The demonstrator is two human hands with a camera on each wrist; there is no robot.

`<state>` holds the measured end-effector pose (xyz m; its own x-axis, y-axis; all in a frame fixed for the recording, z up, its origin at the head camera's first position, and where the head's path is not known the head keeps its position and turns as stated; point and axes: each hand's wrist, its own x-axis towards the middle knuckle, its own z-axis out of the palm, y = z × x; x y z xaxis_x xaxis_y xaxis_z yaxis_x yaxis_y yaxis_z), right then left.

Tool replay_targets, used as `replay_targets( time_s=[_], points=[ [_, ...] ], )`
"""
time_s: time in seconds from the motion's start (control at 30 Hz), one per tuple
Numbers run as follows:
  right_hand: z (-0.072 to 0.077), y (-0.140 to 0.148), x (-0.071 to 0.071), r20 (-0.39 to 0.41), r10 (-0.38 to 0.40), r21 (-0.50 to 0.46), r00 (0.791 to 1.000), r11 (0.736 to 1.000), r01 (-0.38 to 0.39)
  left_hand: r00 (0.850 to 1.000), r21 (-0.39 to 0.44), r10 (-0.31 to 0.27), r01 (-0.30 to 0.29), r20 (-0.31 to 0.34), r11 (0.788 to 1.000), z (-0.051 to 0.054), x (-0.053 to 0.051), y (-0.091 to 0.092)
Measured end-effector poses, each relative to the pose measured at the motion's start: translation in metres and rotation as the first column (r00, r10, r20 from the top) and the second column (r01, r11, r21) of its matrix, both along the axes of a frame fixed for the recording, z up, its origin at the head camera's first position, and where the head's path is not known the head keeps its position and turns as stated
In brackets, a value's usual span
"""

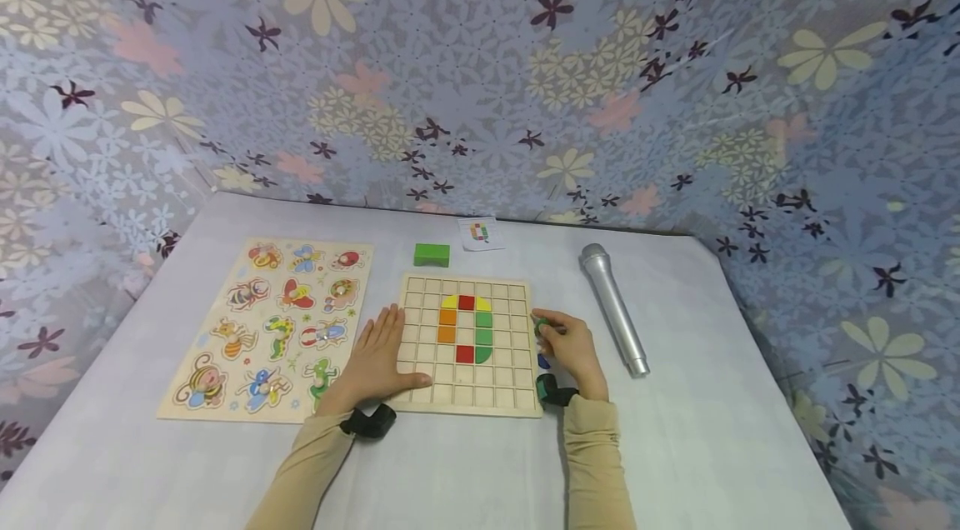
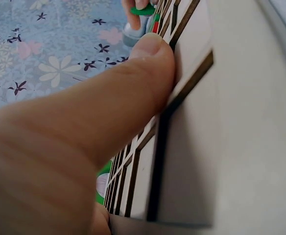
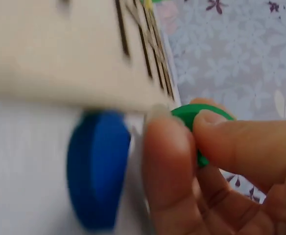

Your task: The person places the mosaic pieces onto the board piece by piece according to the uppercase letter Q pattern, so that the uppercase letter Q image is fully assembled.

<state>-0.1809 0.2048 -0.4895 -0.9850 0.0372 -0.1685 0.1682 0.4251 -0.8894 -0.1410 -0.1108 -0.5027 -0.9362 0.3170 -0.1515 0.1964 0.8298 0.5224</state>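
A wooden grid board [image 1: 427,397] lies in the middle of the table. On it, red, yellow, orange and green pieces [image 1: 483,337] form a ring. My left hand [image 1: 377,363] rests on the board's left side with its fingers straight; in the left wrist view the thumb [image 2: 133,83] lies over the grid. At the right edge, my right hand [image 1: 567,345] pinches a green piece with a curved edge [image 3: 202,110] between thumb and finger. A blue curved piece [image 3: 99,169] is beside the board's right edge, partly hidden by the right hand in the head view.
A small card [image 1: 482,245] with a ring pattern lies behind the board, and a green block [image 1: 431,255] is to its left. To the right is a silver microphone [image 1: 615,309]. A wooden insect picture board [image 1: 288,297] lies at left. Floral cloth [image 1: 450,97] hangs behind the table.
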Motion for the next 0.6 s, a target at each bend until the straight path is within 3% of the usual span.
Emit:
replay_targets(
  time_s=[0.33, 0.6],
  points=[
    [0.006, -0.021, 0.000, 0.018, -0.062, -0.093, 0.998, 0.994, 0.064, 1.000, 0.001, -0.004, 0.004, 0.003, 1.000, -0.001, 0.000, 0.000],
    [0.009, -0.050, 0.003, 0.019, 0.024, -0.125, 1.000, 0.992, -0.022, 1.000, 0.001, 0.001, -0.001, -0.007, 1.000, 0.002, 0.001, 0.000]
  ],
)
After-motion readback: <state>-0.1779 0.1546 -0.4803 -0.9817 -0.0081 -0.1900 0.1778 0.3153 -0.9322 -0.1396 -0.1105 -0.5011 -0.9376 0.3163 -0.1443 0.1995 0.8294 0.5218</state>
